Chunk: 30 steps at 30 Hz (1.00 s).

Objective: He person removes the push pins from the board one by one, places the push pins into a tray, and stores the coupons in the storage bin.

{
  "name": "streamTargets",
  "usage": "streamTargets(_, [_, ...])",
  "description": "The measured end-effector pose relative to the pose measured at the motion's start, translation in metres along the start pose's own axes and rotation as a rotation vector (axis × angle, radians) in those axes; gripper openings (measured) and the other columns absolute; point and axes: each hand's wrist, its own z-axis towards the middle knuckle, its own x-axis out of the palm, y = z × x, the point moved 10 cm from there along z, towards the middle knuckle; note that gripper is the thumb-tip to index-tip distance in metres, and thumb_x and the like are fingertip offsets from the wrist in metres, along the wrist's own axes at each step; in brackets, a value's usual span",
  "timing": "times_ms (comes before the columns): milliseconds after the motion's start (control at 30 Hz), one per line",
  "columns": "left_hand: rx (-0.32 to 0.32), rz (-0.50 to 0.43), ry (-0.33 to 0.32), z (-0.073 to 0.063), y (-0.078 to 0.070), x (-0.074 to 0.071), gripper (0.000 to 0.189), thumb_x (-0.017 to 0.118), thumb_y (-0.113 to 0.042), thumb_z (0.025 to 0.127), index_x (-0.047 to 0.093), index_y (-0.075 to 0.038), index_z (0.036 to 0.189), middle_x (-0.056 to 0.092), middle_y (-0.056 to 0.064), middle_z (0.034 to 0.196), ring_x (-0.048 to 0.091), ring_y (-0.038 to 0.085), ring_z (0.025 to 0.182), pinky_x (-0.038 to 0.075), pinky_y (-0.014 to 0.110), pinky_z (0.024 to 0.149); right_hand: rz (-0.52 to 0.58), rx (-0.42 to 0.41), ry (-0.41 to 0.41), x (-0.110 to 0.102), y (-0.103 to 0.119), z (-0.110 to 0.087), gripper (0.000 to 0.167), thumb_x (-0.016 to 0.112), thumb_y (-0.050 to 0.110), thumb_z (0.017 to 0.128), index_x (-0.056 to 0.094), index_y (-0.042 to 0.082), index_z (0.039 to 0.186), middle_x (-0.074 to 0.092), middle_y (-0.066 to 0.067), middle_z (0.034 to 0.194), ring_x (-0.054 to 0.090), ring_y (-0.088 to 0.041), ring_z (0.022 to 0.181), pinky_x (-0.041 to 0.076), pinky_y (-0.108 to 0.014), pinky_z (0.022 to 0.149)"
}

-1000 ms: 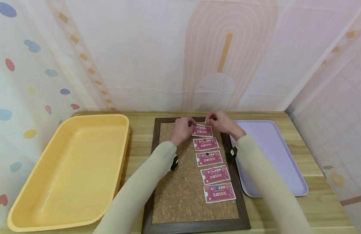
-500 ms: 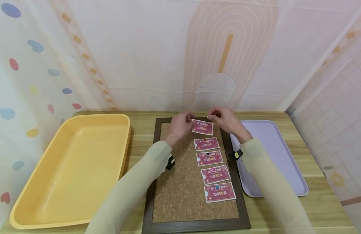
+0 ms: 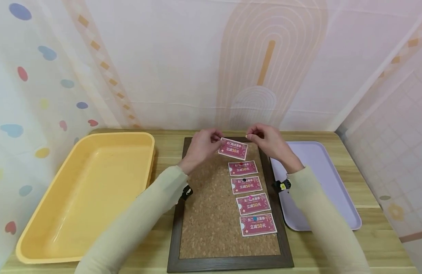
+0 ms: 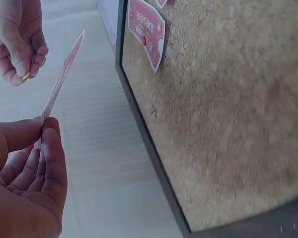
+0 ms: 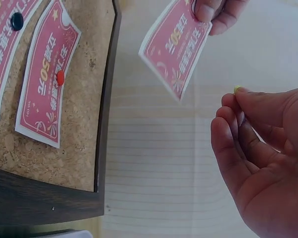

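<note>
Between thumb and fingers, my left hand (image 3: 202, 148) pinches a pink printed coupon (image 3: 234, 153) by its left end, raised over the far end of a corkboard (image 3: 211, 228). To its right, my right hand (image 3: 267, 140) pinches a tiny yellow pushpin (image 5: 237, 89) at its fingertips, apart from the coupon. Most of the pin is hidden by the fingers. Below on the cork, several matching coupons run in a column along the right side, the nearest coupon (image 3: 252, 231) under a blue pin (image 3: 254, 219). A red pin (image 5: 60, 78) and a black pin (image 5: 16, 21) hold two others.
A deep yellow tub (image 3: 151, 152) stands left of the board on the wooden table (image 3: 372, 224). At the right lies a flat lilac tray (image 3: 320, 182), partly behind the right forearm. A patterned cloth wall (image 3: 170, 76) rises behind the table.
The left hand has lifted the coupon off the top of the cork and drawn it left, tilting it. The right hand with the pin has moved slightly up and to the right.
</note>
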Motion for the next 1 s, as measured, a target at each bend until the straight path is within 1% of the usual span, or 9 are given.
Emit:
streamTargets(133, [0.03, -0.017, -0.012, -0.005, -0.002, -0.012, 0.019, 0.076, -0.014, 0.095, 0.074, -0.002, 0.11, 0.075, 0.01, 0.101, 0.07, 0.024, 0.092, 0.055, 0.038, 0.087, 0.001, -0.017, -0.018, -0.005, 0.003, -0.004, 0.011, 0.064, 0.012, 0.104, 0.069, 0.004, 0.108, 0.066, -0.01, 0.091, 0.051, -0.022, 0.076, 0.041, -0.035, 0.068])
streamTargets(233, [0.048, -0.068, -0.024, -0.009, -0.004, -0.021, 0.018, 0.076, -0.011, 0.094, 0.073, -0.001, 0.108, 0.075, 0.012, 0.099, 0.07, 0.025, 0.089, 0.056, 0.036, 0.082, 0.002, -0.022, -0.036, -0.009, 0.004, -0.007, 0.01, 0.065, 0.012, 0.103, 0.069, 0.004, 0.106, 0.065, -0.009, 0.089, 0.05, -0.022, 0.075, 0.041, -0.033, 0.067])
streamTargets(333, [0.044, -0.127, -0.029, -0.013, -0.005, -0.031, 0.016, 0.075, -0.009, 0.095, 0.072, 0.001, 0.107, 0.075, 0.013, 0.096, 0.069, 0.025, 0.085, 0.055, 0.033, 0.074, 0.001, -0.019, -0.047, -0.011, 0.003, -0.011, 0.009, 0.065, 0.011, 0.103, 0.068, 0.003, 0.106, 0.064, -0.009, 0.089, 0.051, -0.021, 0.077, 0.041, -0.032, 0.068])
streamTargets(467, [0.019, -0.144, -0.042, -0.016, -0.003, -0.045, 0.015, 0.074, -0.012, 0.097, 0.073, 0.0, 0.106, 0.074, 0.012, 0.095, 0.067, 0.023, 0.083, 0.051, 0.028, 0.069, 0.001, -0.014, -0.062, -0.014, 0.0, -0.017, 0.01, 0.064, 0.011, 0.103, 0.068, 0.003, 0.107, 0.065, -0.009, 0.092, 0.051, -0.021, 0.079, 0.042, -0.031, 0.068])
streamTargets(633, [-0.009, -0.117, -0.063, -0.022, 0.007, -0.065, 0.019, 0.072, -0.016, 0.099, 0.074, -0.002, 0.111, 0.075, 0.012, 0.1, 0.067, 0.022, 0.087, 0.05, 0.027, 0.071, 0.01, -0.026, -0.085, -0.019, -0.003, -0.027, 0.011, 0.064, 0.012, 0.104, 0.069, 0.002, 0.107, 0.066, -0.01, 0.092, 0.052, -0.021, 0.079, 0.041, -0.028, 0.068])
streamTargets(767, [-0.04, -0.094, -0.093, -0.03, 0.017, -0.081, 0.02, 0.073, -0.02, 0.099, 0.075, -0.006, 0.113, 0.076, 0.009, 0.102, 0.067, 0.021, 0.088, 0.051, 0.027, 0.071, 0.007, -0.015, -0.096, -0.021, -0.009, -0.034, 0.012, 0.064, 0.013, 0.104, 0.069, 0.003, 0.106, 0.067, -0.01, 0.093, 0.054, -0.022, 0.08, 0.042, -0.028, 0.07])
streamTargets(900, [-0.069, -0.094, -0.112, -0.037, 0.03, -0.093, 0.022, 0.073, -0.022, 0.098, 0.075, -0.006, 0.113, 0.076, 0.009, 0.102, 0.067, 0.019, 0.086, 0.05, 0.024, 0.068, -0.013, 0.003, -0.112, -0.024, -0.017, -0.039, 0.012, 0.064, 0.013, 0.104, 0.07, 0.004, 0.106, 0.068, -0.009, 0.093, 0.056, -0.021, 0.081, 0.044, -0.03, 0.072])
streamTargets(1000, [-0.074, -0.095, -0.119, -0.041, 0.039, -0.1, 0.022, 0.074, -0.022, 0.098, 0.074, -0.005, 0.113, 0.077, 0.01, 0.101, 0.066, 0.019, 0.084, 0.05, 0.022, 0.066, -0.024, 0.007, -0.124, -0.025, -0.023, -0.043, 0.01, 0.065, 0.012, 0.103, 0.07, 0.004, 0.105, 0.068, -0.009, 0.091, 0.056, -0.021, 0.079, 0.043, -0.029, 0.069])
